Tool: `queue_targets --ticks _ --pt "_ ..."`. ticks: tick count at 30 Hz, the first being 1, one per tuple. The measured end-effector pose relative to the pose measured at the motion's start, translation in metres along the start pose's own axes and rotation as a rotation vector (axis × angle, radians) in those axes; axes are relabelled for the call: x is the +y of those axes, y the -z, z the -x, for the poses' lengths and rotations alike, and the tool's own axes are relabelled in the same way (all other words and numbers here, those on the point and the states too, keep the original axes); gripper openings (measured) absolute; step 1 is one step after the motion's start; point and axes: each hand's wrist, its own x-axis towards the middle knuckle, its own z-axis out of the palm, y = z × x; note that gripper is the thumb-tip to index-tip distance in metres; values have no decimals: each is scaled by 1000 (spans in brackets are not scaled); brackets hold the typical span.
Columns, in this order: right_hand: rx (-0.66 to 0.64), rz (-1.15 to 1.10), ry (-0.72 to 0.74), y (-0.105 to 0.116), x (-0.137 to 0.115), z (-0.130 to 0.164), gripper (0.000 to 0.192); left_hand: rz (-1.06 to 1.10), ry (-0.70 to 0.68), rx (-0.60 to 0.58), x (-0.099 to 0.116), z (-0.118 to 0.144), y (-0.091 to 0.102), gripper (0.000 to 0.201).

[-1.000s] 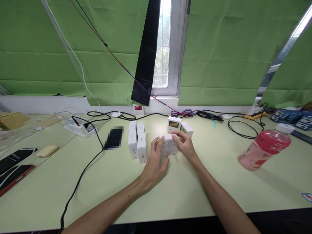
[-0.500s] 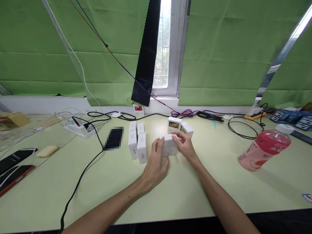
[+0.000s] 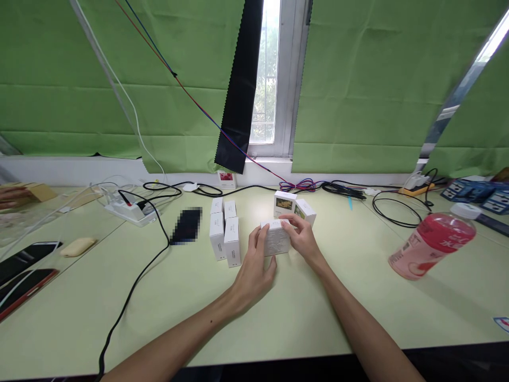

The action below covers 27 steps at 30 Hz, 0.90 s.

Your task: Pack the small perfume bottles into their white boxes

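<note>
Both hands clasp one small white box (image 3: 275, 239) between them, just above the pale green table (image 3: 278, 318). The left hand (image 3: 254, 268) presses its fingers and thumb against the box's left side and near face; the right hand (image 3: 304, 236) closes on the right side, with its fingertips curled over the top edge. The box's printed face is turned toward the person.

Just behind the grip, past the right hand's fingers, stand two more white boxes (image 3: 294, 206), one with a yellowish picture on its front, the two touching each other. Just to the left of the left hand is a cluster of four narrow white boxes (image 3: 224, 233) standing upright in two tight rows. Further left of that lies a blurred dark patch, and a black cable (image 3: 135, 281) runs from a white power strip (image 3: 129, 209) toward the near table edge. Well apart to the right of the grip, a pink bottle (image 3: 431, 239) with a white cap leans tilted. At the far left edge, two phones (image 3: 24, 273) lie flat, and another person's hand (image 3: 14, 195) rests on the table.
</note>
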Motion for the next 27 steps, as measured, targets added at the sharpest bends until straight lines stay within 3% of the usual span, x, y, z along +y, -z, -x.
queue_targets --ticks 14,27 --pt "-5 -32 -68 0 -7 0 29 -26 -3 16 -1 0 0 74" --pt "9 -10 -32 0 -6 0 29 -16 -10 49 -6 1 0 74"
